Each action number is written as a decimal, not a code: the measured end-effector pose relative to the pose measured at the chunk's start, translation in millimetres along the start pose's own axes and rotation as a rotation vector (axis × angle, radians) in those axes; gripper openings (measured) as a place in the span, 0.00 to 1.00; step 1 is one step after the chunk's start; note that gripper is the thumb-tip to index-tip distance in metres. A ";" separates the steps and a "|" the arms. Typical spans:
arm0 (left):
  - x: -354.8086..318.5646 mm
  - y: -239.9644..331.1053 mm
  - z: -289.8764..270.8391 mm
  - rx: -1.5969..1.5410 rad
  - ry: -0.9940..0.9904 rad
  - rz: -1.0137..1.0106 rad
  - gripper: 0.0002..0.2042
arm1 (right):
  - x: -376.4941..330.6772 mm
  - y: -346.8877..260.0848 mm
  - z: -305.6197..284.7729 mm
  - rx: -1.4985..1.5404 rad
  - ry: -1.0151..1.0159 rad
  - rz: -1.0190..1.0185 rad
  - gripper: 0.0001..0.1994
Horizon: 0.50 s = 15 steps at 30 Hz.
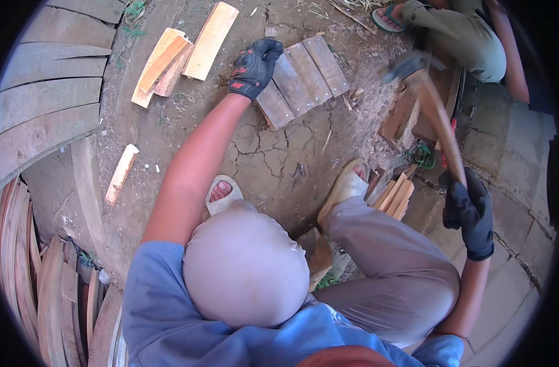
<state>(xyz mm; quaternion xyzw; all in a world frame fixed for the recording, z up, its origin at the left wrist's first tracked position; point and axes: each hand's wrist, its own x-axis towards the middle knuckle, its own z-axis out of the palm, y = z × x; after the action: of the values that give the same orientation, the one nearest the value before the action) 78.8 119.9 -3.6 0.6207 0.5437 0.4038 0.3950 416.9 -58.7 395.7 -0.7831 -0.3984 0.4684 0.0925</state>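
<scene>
Slatted panel (305,74): right of the pale board (211,41); near edge looks nailed, whether the far edge still needs it, unclear.
Left hand (255,68): curled over it, can't tell any pinch.
Right hand (469,211): clenched round the blurred hammer (440,125)!

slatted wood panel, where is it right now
In the head view, the slatted wood panel lies upper middle on the ground, ahead of the sandals, with the left grip at its left edge.
</scene>
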 end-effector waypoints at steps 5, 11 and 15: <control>-0.3 -9.4 1.4 -0.066 0.045 0.018 0.07 | 13.0 -37.6 44.5 0.116 -0.131 0.018 0.15; -0.5 -5.7 -2.2 -0.113 0.054 0.016 0.06 | 91.6 -55.3 116.2 -0.082 0.012 -0.115 0.16; -0.8 12.3 -7.3 -0.039 -0.044 -0.053 0.07 | 115.1 -32.3 179.6 -0.298 0.302 -0.446 0.20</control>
<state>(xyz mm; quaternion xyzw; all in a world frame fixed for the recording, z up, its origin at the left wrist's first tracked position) 76.3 118.3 10.4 0.6072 0.5432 0.3898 0.4294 282.5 3.7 238.8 -0.7421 -0.6065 0.2512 0.1355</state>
